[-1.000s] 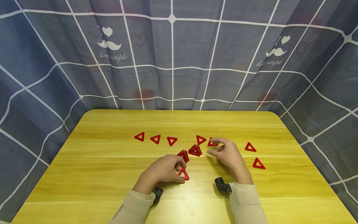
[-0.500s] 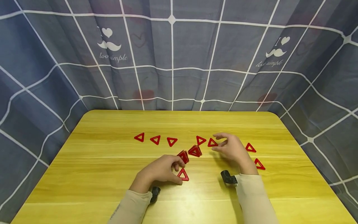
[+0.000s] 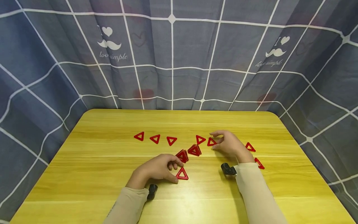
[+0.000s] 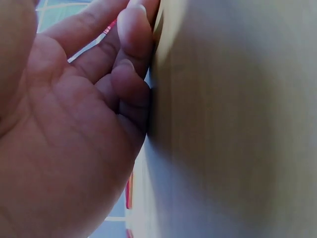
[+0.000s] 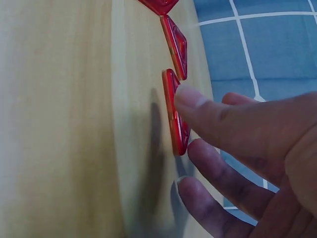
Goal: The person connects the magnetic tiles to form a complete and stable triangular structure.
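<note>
On the wooden table lies a single red triangle frame [image 3: 182,174], just right of my left hand [image 3: 156,168]. That hand's thumb and forefinger curve loosely beside it with a small gap, and in the left wrist view the lower fingers rest by the tabletop. My right hand [image 3: 230,145] reaches around another red triangle [image 3: 211,142], thumb on the near side and forefinger on the far side. In the right wrist view the thumb tip overlaps this triangle [image 5: 173,116]; whether it touches cannot be told. Two red triangle stacks [image 3: 182,156] [image 3: 194,150] stand between the hands.
Three flat red triangles [image 3: 155,139] lie in a row at the back left. One more triangle [image 3: 200,139] sits beside the right hand's one. Two others [image 3: 250,147] lie to the right, one partly behind the right forearm. A grey checked curtain [image 3: 173,56] surrounds the table.
My left hand has drawn back leftward from the single triangle, which stays flat on the table. My right hand has moved right and back, around a triangle near the stacks.
</note>
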Motion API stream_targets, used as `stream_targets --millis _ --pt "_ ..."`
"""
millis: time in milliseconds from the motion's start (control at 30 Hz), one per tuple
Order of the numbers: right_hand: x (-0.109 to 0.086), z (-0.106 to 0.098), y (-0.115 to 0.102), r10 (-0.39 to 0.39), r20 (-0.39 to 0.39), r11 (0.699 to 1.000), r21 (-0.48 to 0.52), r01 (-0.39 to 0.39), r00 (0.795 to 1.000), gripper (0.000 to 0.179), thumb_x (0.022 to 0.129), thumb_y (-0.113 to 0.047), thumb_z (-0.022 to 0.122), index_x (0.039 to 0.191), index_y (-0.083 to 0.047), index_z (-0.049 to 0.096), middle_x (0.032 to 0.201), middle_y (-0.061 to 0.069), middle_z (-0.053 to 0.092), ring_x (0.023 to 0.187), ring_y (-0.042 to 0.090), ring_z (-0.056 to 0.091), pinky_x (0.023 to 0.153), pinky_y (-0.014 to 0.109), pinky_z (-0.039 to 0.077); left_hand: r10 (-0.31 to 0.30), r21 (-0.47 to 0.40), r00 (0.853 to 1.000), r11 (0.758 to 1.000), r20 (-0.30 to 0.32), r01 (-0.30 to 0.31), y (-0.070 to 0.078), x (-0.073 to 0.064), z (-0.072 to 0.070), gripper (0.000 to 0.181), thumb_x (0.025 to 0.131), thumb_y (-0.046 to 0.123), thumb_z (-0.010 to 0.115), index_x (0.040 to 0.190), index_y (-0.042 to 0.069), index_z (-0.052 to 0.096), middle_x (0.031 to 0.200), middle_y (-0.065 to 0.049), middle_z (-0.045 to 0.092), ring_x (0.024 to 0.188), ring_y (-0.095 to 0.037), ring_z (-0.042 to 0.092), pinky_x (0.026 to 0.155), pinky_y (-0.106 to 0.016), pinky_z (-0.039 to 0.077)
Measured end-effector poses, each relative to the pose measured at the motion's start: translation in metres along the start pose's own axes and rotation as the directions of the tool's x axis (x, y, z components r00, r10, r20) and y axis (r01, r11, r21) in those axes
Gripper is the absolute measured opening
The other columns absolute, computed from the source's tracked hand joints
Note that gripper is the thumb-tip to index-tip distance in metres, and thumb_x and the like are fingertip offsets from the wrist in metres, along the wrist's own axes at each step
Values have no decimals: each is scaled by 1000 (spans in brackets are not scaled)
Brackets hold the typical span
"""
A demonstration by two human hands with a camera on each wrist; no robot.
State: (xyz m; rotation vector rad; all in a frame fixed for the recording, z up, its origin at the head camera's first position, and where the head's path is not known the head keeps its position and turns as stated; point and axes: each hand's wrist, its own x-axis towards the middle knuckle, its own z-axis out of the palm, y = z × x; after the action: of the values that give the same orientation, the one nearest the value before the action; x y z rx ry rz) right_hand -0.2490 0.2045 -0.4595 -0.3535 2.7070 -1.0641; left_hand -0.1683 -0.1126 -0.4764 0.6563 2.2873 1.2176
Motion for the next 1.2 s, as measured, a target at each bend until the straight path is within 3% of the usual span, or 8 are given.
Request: stream_targets --millis 367,633,767,933,1200 --pt "15 -3 -9 -49 125 992 -113 64 991 45 81 0 83 124 -5 71 123 14 65 101 30 63 91 47 49 -7 14 1000 1000 4 7 -1 1 0 43 75 14 91 113 13 71 94 -3 59 85 -21 51 75 -31 43" --pt "13 -3 -8 -69 132 986 -141 88 989 34 83 1 80 116 -3 75 112 11 66 97 29 62 89 46 50 -7 29 1000 1000 0 7 -1 2 2 41 76 12 90 112 14 71 92 -3 58 84 -21 50 74 -31 44" --pt "11 -4 -6 -139 143 972 -168 163 980 31 84 -2 80 114 -2 76 110 11 66 96 29 61 88 45 50 -10 36 1000 999 -5 11 -1 2 2 40 76 11 90 111 14 71 92 -3 57 83 -20 49 74 -31 44" --pt "8 -2 -1 -260 148 928 -235 289 954 26 84 -3 81 110 -2 77 106 10 66 96 29 60 89 45 50 -13 42 1000 999 -6 14 -1 2 3 40 76 11 90 111 14 70 92 -3 57 83 -20 49 73 -31 43" --pt "5 0 6 -304 134 922 -208 326 943 20 88 -3 77 108 -3 74 109 6 67 98 26 61 89 45 50 -15 35 1000 999 -3 15 0 1 4 40 77 12 90 112 14 70 92 -4 56 84 -20 48 74 -32 43"
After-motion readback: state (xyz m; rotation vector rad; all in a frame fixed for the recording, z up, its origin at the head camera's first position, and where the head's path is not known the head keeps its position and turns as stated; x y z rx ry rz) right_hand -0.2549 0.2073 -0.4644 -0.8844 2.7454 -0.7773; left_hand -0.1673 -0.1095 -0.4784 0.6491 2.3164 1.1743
